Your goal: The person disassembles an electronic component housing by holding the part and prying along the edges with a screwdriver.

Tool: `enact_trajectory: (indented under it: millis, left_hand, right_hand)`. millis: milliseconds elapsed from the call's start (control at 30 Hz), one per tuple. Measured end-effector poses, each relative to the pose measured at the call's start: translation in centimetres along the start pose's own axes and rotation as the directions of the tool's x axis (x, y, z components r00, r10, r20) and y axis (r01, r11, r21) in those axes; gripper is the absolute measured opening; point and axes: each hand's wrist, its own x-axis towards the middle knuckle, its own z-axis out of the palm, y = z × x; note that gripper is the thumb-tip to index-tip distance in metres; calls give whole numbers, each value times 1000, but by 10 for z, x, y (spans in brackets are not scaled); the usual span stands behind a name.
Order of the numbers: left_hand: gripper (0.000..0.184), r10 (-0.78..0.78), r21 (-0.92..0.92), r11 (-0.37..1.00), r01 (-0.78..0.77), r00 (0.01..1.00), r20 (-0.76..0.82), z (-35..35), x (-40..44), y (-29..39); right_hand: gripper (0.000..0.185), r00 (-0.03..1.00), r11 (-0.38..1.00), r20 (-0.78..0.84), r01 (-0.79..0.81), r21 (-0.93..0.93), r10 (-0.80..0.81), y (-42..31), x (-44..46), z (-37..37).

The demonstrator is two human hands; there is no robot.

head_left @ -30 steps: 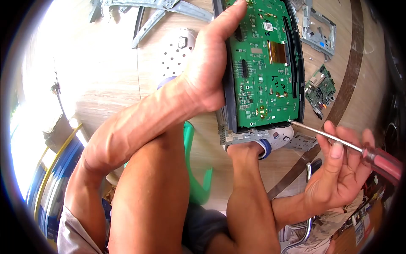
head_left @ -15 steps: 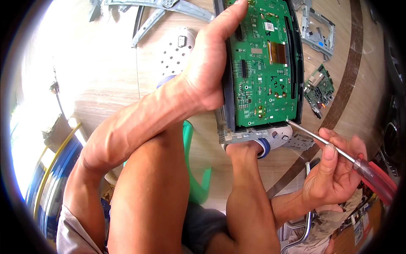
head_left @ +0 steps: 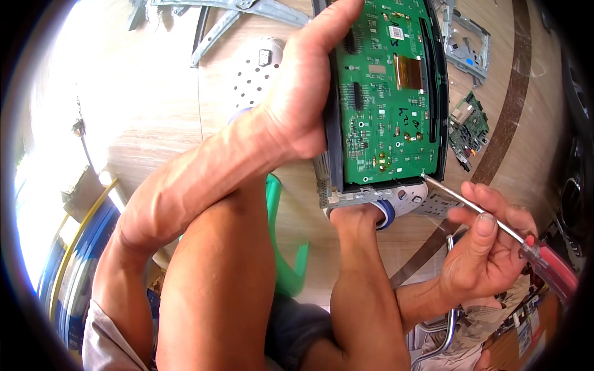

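Note:
My left hand point(head_left: 297, 99) grips the left edge of a black-framed panel, its thumb over the rim and its other fingers hidden behind. A green circuit board point(head_left: 377, 133) with a brown ribbon cable point(head_left: 408, 72) fills the panel's face. A perforated metal bracket point(head_left: 352, 198) shows under the lower edge. My right hand point(head_left: 486, 250) is closed around a screwdriver point(head_left: 552, 269) with a clear and red handle, thumb and fingers along its shaft. The tip meets the board's lower right corner; any screw there is too small to make out.
Another green circuit board point(head_left: 468, 130) and a metal frame point(head_left: 467, 46) lie on the tiled floor at right. Metal brackets point(head_left: 229, 25) lie at upper left. A green plastic stool point(head_left: 288, 272) shows between my legs. A metal chair leg point(head_left: 451, 321) stands at lower right.
The screwdriver handle has turned, showing more red on its face, and dipped slightly. My right fingers have shifted on the shaft. The panel has barely moved, and the tip stays at the same corner.

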Motion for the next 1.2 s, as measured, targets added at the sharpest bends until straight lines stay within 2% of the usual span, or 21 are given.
enact_trajectory:
  millis: [67,267,400,500,600,700,833,900,967,1000,1067,1167,1200]
  left_hand:
    - [69,3,55,998,1,997,-81,11,-3,5]
    - [70,67,-9,998,-67,997,41,-5,0,-5]
    - [69,47,18,999,-47,999,15,-2,-2,-2]
    - [69,21,-17,1000,-21,999,27,-5,-1,0]
    - [69,48,-28,999,-47,999,25,-3,-1,-1]
    - [69,82,-18,997,-81,996,32,-4,2,-6]
    - [68,76,2,997,-76,997,-10,0,3,-6]
    - [67,87,-11,996,-86,996,16,-4,4,-9]
    - [66,84,-51,995,-81,995,58,-10,4,-7]
    - [66,114,-37,993,-113,993,24,-8,4,-9]
    - [65,175,-5,985,-175,984,-43,-2,5,-12]
    - [62,284,-35,958,-283,939,194,-30,12,-24]
    - [62,293,-35,956,-291,941,171,-29,12,-24]
  right_hand:
    - [24,999,999,-16,34,9,-34,2,0,4]
    - [21,995,1000,-103,10,0,-10,-5,-2,17]
    - [21,993,1000,-119,0,-27,-4,-3,-4,16]
    - [20,993,996,-80,84,-17,-85,5,-6,9]
    - [29,994,995,-44,96,-31,-97,11,-7,7]
    - [18,993,995,-67,97,-17,-98,8,-4,12]
    - [17,987,991,-98,121,-56,-126,2,-1,10]
    - [19,976,980,-118,169,-102,-180,2,1,9]
    - [22,967,976,-139,217,6,-214,5,0,1]
    - [24,961,969,-150,241,60,-230,6,0,-3]
    - [30,971,981,-140,196,7,-193,7,-2,-4]
    - [32,979,988,-141,152,11,-149,7,-2,1]
    - [33,977,987,-146,159,12,-156,8,-2,4]
